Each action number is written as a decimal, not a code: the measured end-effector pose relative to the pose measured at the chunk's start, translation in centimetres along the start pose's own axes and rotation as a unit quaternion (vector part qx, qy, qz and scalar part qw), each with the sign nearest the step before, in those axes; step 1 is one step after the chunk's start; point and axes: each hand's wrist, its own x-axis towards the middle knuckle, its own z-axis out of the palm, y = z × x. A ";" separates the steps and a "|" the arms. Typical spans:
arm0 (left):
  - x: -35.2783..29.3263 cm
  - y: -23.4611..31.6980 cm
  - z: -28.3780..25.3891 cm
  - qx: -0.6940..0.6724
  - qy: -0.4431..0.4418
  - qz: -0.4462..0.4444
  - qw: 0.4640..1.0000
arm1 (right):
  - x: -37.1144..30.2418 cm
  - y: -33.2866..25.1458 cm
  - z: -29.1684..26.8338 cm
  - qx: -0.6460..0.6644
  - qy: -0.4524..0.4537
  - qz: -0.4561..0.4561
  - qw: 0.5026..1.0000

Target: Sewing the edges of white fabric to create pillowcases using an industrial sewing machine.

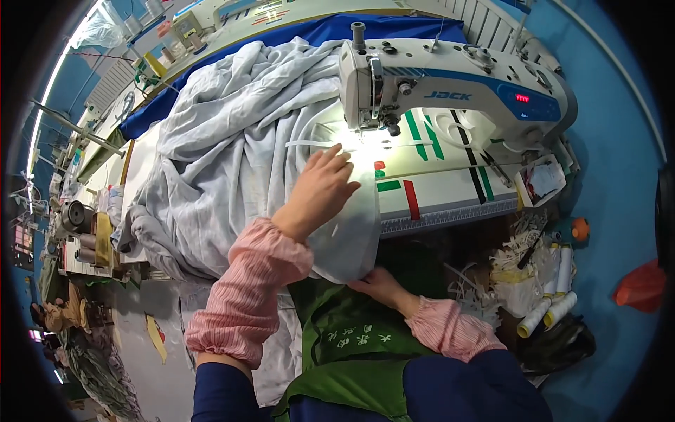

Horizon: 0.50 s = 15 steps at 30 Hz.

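Observation:
A large pale grey cloth lies bunched over the sewing table, its front edge hanging toward my lap. My left hand rests on this cloth with fingers stretched out, the tips just left of the lit needle area. By those fingertips a narrow white strip runs across the cloth. The white and blue sewing machine stands over the cloth's far right part. Lower down, my right hand pinches the cloth's hanging rounded edge at the table front; some of its fingers are hidden.
Coloured tape strips and a printed ruler mark the table. Tweezers lie beside a small box at the right. Thread cones and white scraps sit below. A green apron covers my lap.

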 end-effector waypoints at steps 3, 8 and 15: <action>1.4 -1.5 0.9 -0.007 -0.067 0.021 0.998 | -1.6 -5.4 -1.9 -0.226 0.013 0.018 0.974; 2.2 -3.4 3.0 -0.005 -0.072 0.039 0.997 | 0.7 -14.5 -5.1 -0.371 0.124 -0.215 0.895; 2.0 -3.2 4.2 -0.028 -0.004 0.017 0.999 | 10.4 -18.0 -7.7 -0.537 0.210 -0.334 0.746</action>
